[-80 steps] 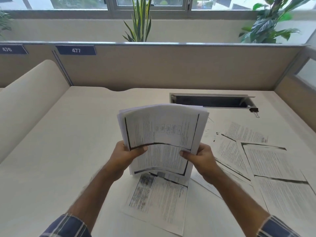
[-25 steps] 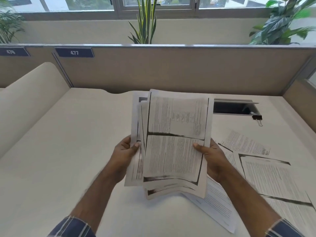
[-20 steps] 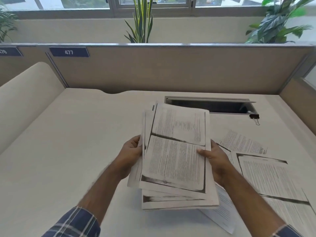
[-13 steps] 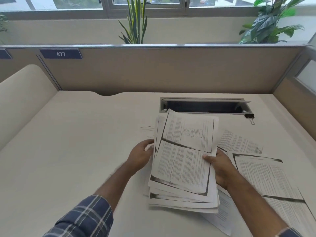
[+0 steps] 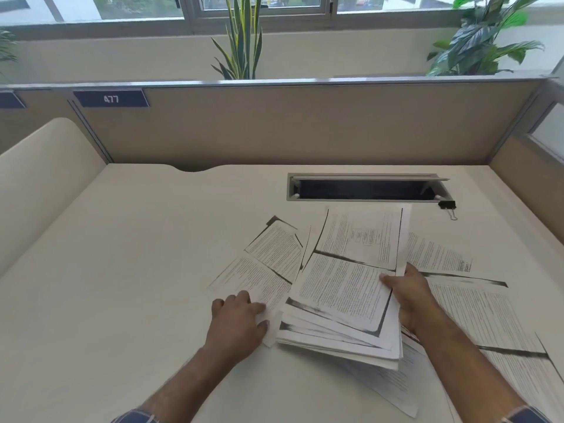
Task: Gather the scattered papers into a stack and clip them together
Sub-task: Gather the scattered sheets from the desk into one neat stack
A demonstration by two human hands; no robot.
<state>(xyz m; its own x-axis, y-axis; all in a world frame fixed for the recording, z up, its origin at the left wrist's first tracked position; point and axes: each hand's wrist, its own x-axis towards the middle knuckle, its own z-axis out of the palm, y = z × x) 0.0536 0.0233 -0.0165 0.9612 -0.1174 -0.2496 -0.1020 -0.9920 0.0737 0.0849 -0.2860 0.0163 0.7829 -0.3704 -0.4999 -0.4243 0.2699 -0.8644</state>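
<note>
An uneven stack of printed papers (image 5: 345,288) lies low over the desk, gripped at its right edge by my right hand (image 5: 409,296), thumb on top. To its left a single sheet (image 5: 265,270) lies flat on the desk, and my left hand (image 5: 238,319) pinches that sheet's near corner. More loose sheets (image 5: 476,319) lie spread at the right, one partly under the stack. A black binder clip (image 5: 447,206) sits beyond the papers at the right end of the cable slot.
An open cable slot (image 5: 366,190) is cut into the desk (image 5: 122,270) behind the papers. Beige partition walls (image 5: 290,126) close the back and both sides. Plants stand behind the partition.
The stack has come down from in front of me to the desk. My left hand let go of it and moved left onto a single sheet.
</note>
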